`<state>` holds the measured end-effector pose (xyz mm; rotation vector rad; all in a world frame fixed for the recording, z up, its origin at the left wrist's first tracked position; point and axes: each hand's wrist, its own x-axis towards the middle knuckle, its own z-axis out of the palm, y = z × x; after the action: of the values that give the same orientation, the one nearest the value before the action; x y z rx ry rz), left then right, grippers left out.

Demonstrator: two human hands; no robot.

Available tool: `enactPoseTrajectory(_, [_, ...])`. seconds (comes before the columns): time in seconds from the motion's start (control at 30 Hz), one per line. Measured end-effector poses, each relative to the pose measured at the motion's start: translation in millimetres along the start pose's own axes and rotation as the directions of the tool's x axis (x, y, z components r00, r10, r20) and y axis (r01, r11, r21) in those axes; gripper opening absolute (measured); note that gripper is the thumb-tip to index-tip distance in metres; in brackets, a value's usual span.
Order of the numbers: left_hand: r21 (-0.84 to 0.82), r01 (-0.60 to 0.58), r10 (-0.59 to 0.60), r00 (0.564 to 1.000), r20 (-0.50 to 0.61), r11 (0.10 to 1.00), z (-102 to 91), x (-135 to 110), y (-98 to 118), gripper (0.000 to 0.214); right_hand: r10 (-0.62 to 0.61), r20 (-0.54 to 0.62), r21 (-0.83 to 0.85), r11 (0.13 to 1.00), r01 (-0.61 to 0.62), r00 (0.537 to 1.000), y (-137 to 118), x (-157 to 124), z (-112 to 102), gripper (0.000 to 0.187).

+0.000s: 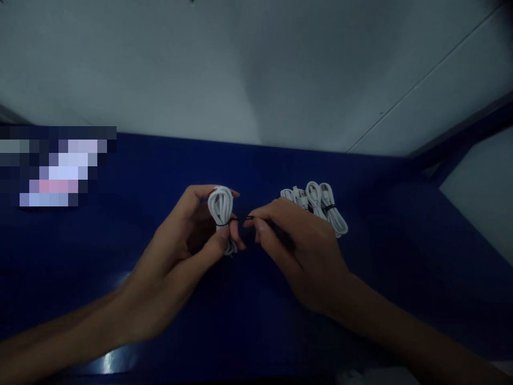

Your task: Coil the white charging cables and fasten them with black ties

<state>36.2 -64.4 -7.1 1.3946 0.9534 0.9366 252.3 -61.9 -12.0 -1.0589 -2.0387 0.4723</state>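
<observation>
A white coiled cable (220, 206) is held upright between the thumb and fingers of my left hand (188, 235). Around the coil's middle runs a thin black twist tie (223, 224), whose end sticks out to the right. My right hand (296, 240) is just right of the coil, thumb and index finger pinched on a short black piece that looks like a twist tie end. Whether that piece joins the tie on the coil I cannot tell. Behind my right hand lie several bundled white cables (326, 206), partly hidden by it; a black tie shows on the rightmost.
Both hands are above a blue table (256, 331). A pale wall (180, 69) rises behind its far edge. At the far left a blurred, pixelated bright object (64, 174) lies on the table. Something whitish (377, 376) shows at the bottom edge.
</observation>
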Motion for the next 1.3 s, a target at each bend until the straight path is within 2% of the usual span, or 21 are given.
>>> enactPoseTrajectory(0.13, [-0.036, 0.092, -0.091, 0.995, 0.033, 0.995, -4.3, 3.1, -8.1, 0.029, 0.004, 0.044, 0.033, 0.999, -0.005, 0.999, -0.8, 1.8, -0.8, 0.021])
enactPoseTrajectory(0.23, [-0.059, 0.118, -0.115, 0.992, 0.058, 0.991, -6.6, 6.7, -12.6, 0.032, 0.036, 0.065, 0.086, 0.995, -0.041, 0.997, -2.0, 1.8, -2.0, 0.021])
enactPoseTrajectory(0.37, [-0.043, 0.113, -0.113, 0.994, 0.003, 0.993, -4.0, 5.3, -4.6, 0.029, 0.124, 0.104, 0.225, 0.964, -0.145, 0.987, -4.8, 1.7, -7.7, 0.023])
enactPoseTrajectory(0.47, [0.007, 0.111, -0.111, 0.994, 0.024, 0.994, -2.0, 3.5, 4.6, 0.018, 0.160, 0.119, 0.264, 0.946, -0.186, 0.980, -3.5, 2.7, -10.6, 0.026])
enactPoseTrajectory(0.57, [0.047, 0.105, -0.106, 0.994, 0.020, 0.993, -2.5, 5.4, 8.5, 0.008, 0.122, 0.054, 0.161, 0.979, -0.129, 0.991, 1.4, 4.1, -8.9, 0.025])
enactPoseTrajectory(0.67, [0.100, 0.113, -0.112, 0.994, -0.013, 0.989, -4.0, 8.6, 8.2, 0.010, -0.053, -0.067, -0.100, 0.994, 0.046, 0.996, 5.7, 4.5, -5.5, 0.021])
enactPoseTrajectory(0.77, [0.112, 0.121, -0.114, 0.991, -0.066, 0.986, -4.7, 9.4, 7.9, 0.013, -0.119, -0.110, -0.212, 0.973, 0.094, 0.987, 7.1, 3.8, -4.4, 0.008])
enactPoseTrajectory(0.8, [0.105, 0.120, -0.112, 0.991, -0.077, 0.987, -4.7, 9.2, 8.2, 0.013, -0.115, -0.113, -0.223, 0.971, 0.088, 0.987, 7.3, 3.5, -4.6, 0.006])
enactPoseTrajectory(0.9, [0.086, 0.118, -0.112, 0.991, -0.067, 0.989, -4.4, 8.7, 10.0, 0.014, -0.112, -0.129, -0.257, 0.963, 0.076, 0.985, 8.6, 3.5, -5.0, 0.017])
enactPoseTrajectory(1.07, [0.071, 0.145, -0.140, 0.987, -0.074, 0.987, -3.7, 11.1, 11.8, 0.018, -0.154, -0.115, -0.274, 0.955, 0.117, 0.981, 13.4, 4.0, -3.7, 0.007])
enactPoseTrajectory(1.23, [0.075, 0.142, -0.137, 0.988, -0.075, 0.987, -3.3, 12.9, 11.4, 0.021, -0.183, -0.127, -0.179, 0.971, 0.159, 0.975, 14.7, 3.6, -5.0, 0.008])
enactPoseTrajectory(1.3, [0.099, 0.129, -0.121, 0.989, -0.079, 0.987, -3.7, 12.8, 11.5, 0.019, -0.139, -0.128, -0.102, 0.987, 0.126, 0.982, 13.0, 4.4, -6.7, 0.009])
